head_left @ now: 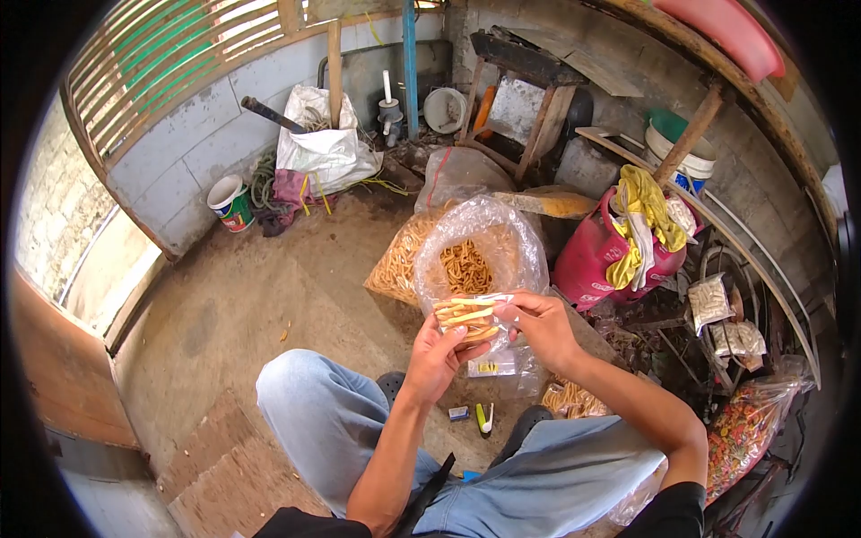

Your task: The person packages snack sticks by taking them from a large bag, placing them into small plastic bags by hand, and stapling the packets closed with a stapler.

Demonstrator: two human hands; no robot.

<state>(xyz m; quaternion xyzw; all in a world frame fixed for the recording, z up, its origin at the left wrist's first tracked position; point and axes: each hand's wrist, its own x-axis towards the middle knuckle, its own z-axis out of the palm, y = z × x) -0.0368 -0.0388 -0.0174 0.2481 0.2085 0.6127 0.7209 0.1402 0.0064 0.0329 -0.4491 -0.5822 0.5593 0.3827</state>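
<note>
Black sleeves (pixel 668 516), hands (pixel 434 360) holding bag (pixel 467 318); bucket label (pixel 237 214) illegible.

No readable text — red-green label (pixel 238 213) on white tub (pixel 226 191), white marks (pixel 588 299) on pink cylinder (pixel 576 262) — all too small

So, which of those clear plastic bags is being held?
The small bag of yellow sticks, between the left hand and right hand; the wide-mouthed bag beyond and the bag of multicoloured pieces at far right are bigger and unheld.
</note>
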